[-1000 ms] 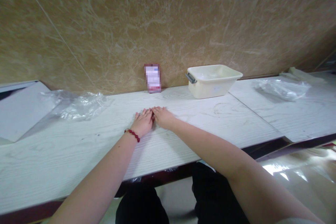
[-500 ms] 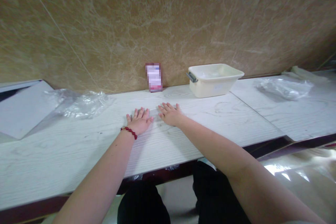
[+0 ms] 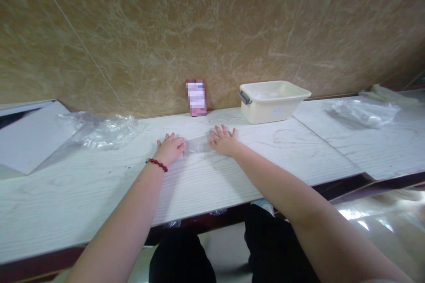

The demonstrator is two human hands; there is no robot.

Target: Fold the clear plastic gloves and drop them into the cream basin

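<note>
A flat, see-through plastic bag (image 3: 198, 144) lies on the white wood-grain tabletop (image 3: 212, 177) between my two hands. My left hand (image 3: 170, 149), with a red bead bracelet at its wrist, has its thumb and forefinger closed on the bag's left end; its other fingers are partly bent. Palm down, my right hand (image 3: 223, 140) rests with spread fingers at the bag's right end. How far the bag reaches under that hand is hidden.
Behind my hands a blurred-out phone-like object (image 3: 197, 98) leans on the brown marble wall. To its right stands a cream plastic tub (image 3: 265, 112) with a grey handle. Crumpled clear plastic (image 3: 109, 131) and a white box (image 3: 33, 139) are at left; more plastic (image 3: 363, 112) lies far right.
My hands have moved apart, left hand leftward and right hand rightward, and the clear bag now shows between them. The left fingers went from spread flat to pinching.
</note>
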